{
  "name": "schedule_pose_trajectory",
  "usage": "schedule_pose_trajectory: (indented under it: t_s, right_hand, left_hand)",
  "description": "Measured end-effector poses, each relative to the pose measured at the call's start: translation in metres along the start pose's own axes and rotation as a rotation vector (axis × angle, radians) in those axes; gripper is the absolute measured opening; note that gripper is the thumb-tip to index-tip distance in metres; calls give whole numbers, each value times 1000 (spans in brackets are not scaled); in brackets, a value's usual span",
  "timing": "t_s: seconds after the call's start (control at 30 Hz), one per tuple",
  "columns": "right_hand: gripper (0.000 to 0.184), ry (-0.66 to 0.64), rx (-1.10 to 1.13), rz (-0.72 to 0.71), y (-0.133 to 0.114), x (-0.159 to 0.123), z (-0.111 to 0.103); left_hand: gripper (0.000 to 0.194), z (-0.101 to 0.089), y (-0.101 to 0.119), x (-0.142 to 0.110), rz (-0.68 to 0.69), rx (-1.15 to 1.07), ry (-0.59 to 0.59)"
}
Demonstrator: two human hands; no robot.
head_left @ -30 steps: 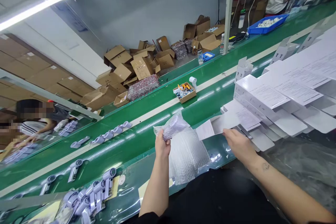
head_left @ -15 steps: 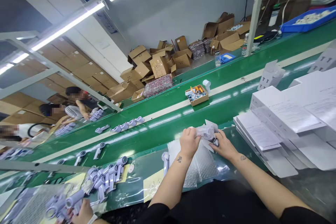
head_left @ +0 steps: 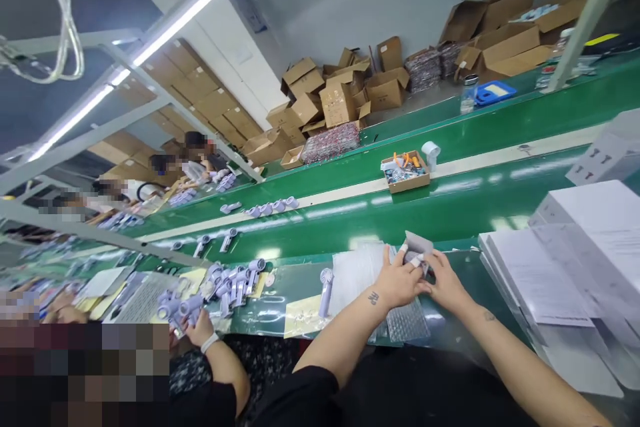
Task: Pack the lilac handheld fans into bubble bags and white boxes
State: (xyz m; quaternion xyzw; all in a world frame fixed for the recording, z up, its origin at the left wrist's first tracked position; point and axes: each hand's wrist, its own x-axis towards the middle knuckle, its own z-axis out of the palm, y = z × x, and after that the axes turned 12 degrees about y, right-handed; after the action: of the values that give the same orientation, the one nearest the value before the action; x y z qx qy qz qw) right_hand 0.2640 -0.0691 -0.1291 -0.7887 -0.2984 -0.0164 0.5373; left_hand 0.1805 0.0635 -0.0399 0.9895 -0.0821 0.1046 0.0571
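A small white box (head_left: pixel 419 245) with an upright flap is between my two hands, above the bench. My left hand (head_left: pixel 403 280) lies against its near side, fingers curled over the top by the opening. On the right side, my right hand (head_left: pixel 444 279) grips the box with thumb and fingers. Whatever lies inside the box is hidden by my fingers. Beneath and left of my hands are sheets of bubble wrap (head_left: pixel 353 277). A lilac handheld fan (head_left: pixel 326 290) rests on a yellow paper (head_left: pixel 303 315) to the left of them.
White cartons and flat sheets (head_left: pixel 540 280) are stacked at right. Across the green conveyor (head_left: pixel 340 217) stand a small parts carton (head_left: pixel 407 180) and a white cup-shaped piece (head_left: pixel 431 153). Several fans (head_left: pixel 235 280) pile up at left, beside a co-worker's hand (head_left: pixel 200 330) holding fans.
My head view has swung left. The clear-wrapped fan that my left hand held is out of sight, and that hand has come over onto the box beside my right hand.
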Motion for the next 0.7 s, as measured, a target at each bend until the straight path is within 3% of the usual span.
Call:
schedule_pose_trajectory:
  t_s: [0.07,0.13,0.2,0.23,0.27,0.33,0.37,0.43,0.53,0.6,0.7]
  right_hand:
    - [39,-9,-69,8,-8,10,-4]
    - [39,15,-141,22,-15,30,-9]
    - [40,29,-197,38,-20,59,-12]
    - [41,29,-215,47,-20,76,-13]
    - [43,26,-231,59,-19,95,-12]
    - [47,25,-276,126,-12,132,-7]
    - [49,32,-302,178,-6,150,-4]
    - [50,35,-338,297,8,182,3]
    - [42,18,-335,425,24,209,8]
    - [38,56,-319,370,23,207,7]
    - [43,291,-280,190,-2,167,9]
  left_hand:
    - [37,-1,-4,-7,-93,-60,108]
    - [28,-7,-20,-24,-281,-99,290]
    - [23,-12,-46,-56,-572,-99,448]
    - [22,-13,-62,-76,-752,-93,471]
    - [22,-12,-78,-98,-946,-79,458]
    - [25,-5,-107,-142,-1311,-84,280]
    - [27,2,-119,-161,-1404,-102,213]
    - [30,17,-134,-189,-1502,-169,105]
    - [18,35,-143,-212,-1532,-267,67]
    - [14,36,-143,-220,-1544,-301,102]
    - [22,24,-139,-222,-1570,-321,196]
